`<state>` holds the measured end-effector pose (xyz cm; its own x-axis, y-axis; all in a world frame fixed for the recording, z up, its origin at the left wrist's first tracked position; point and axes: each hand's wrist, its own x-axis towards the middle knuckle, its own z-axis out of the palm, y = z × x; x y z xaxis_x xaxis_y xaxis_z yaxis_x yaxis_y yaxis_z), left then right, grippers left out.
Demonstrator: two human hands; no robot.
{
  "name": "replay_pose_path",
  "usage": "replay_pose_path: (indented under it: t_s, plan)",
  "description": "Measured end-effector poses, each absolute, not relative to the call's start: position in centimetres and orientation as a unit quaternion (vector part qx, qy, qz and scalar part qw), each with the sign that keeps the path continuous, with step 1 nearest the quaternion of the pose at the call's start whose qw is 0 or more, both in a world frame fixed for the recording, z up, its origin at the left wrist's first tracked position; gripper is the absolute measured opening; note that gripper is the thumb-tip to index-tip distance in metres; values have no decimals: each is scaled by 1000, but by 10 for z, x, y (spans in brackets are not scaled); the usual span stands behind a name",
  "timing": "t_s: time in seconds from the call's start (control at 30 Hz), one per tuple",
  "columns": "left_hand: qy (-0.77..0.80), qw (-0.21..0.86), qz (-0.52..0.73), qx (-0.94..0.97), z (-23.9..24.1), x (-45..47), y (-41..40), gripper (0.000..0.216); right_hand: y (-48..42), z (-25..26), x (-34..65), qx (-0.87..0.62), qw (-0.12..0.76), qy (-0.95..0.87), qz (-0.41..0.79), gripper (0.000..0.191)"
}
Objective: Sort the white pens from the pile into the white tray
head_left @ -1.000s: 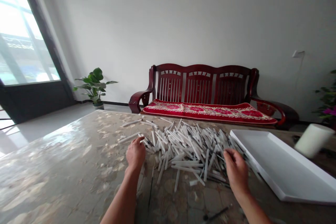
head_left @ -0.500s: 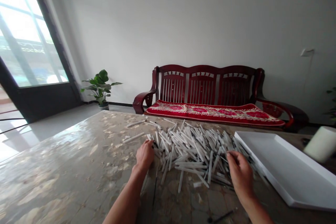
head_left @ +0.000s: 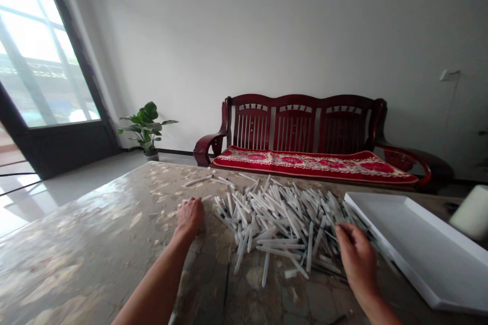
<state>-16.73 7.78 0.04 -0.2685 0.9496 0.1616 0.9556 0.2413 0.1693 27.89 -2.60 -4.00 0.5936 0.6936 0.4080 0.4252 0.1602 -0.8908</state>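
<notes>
A heap of slim white pens [head_left: 278,213], some with dark parts, lies loosely across the table. My left hand [head_left: 189,216] is left of the heap, its fingers curled down over a single white pen [head_left: 206,197] whose ends show on either side. The grip beneath the fingers is partly hidden. At the heap's right edge, my right hand [head_left: 356,251] has thumb and forefinger pressed together. Whatever it pinches, if anything, is too small and dark to make out. A few stray pens [head_left: 199,180] lie behind my left hand.
A shallow white tray [head_left: 423,249] stands to the right of the heap, with a white roll [head_left: 471,213] beside it. The patterned tabletop [head_left: 95,244] stretches left. Beyond are a dark red wooden bench [head_left: 293,129] and a potted plant [head_left: 145,124].
My left hand has moved left from the heap's edge onto the separate pen. My right hand has shifted slightly right and down in the picture, as has the tray.
</notes>
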Motion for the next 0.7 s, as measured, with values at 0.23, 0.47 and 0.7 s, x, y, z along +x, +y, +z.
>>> replay_pose_path:
  t_s: [0.23,0.47,0.7]
  plan:
    - [-761,-9,-116,-639,-5,-154,68,38,-26,-39,277,-639,619,-447,98,42]
    - [-780,41,-133,-610,-2,-161,76,45,-27,-40,276,-637,620,-445,110,43]
    - [-786,0,-112,-608,-15,-168,85,46,-27,-38,274,-635,622,-446,105,41]
